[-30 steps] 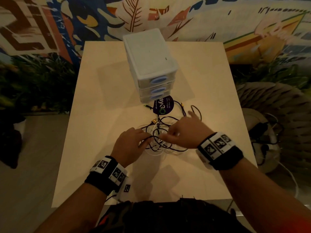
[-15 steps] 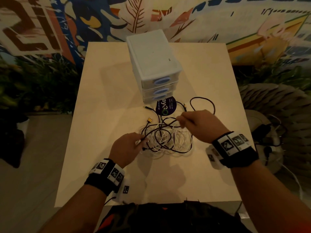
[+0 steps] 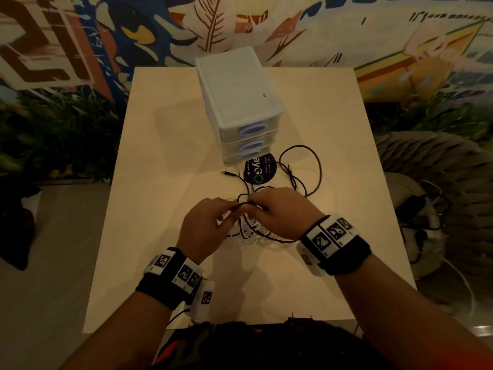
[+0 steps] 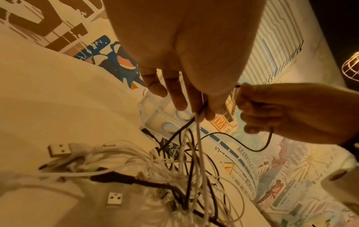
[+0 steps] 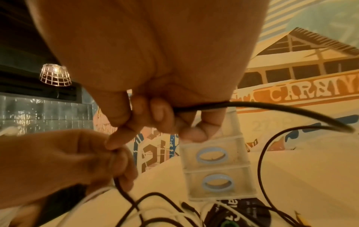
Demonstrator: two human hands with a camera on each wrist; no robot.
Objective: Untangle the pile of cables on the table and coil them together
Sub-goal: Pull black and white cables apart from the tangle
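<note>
— Head view: where do we stand with the pile of cables [image 3: 256,231]?
— It lies on the table [image 3: 160,182], tangled. Our left hand [image 3: 205,222] pinches black and white strands; our right hand [image 3: 280,212] grips the black cable [image 5: 272,107]. Coiling is not begun.

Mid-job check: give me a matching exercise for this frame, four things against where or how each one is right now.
Things:
1. left hand
2. right hand
3. drawer unit
4. round dark sticker

States:
A. lies flat on the table, at the foot of the drawers
B. pinches black and white strands lifted from the cable pile
C. stands at the far middle of the table, drawers shut
D. grips a black cable that loops away to the right

Pairs: 1-B, 2-D, 3-C, 4-A
</note>
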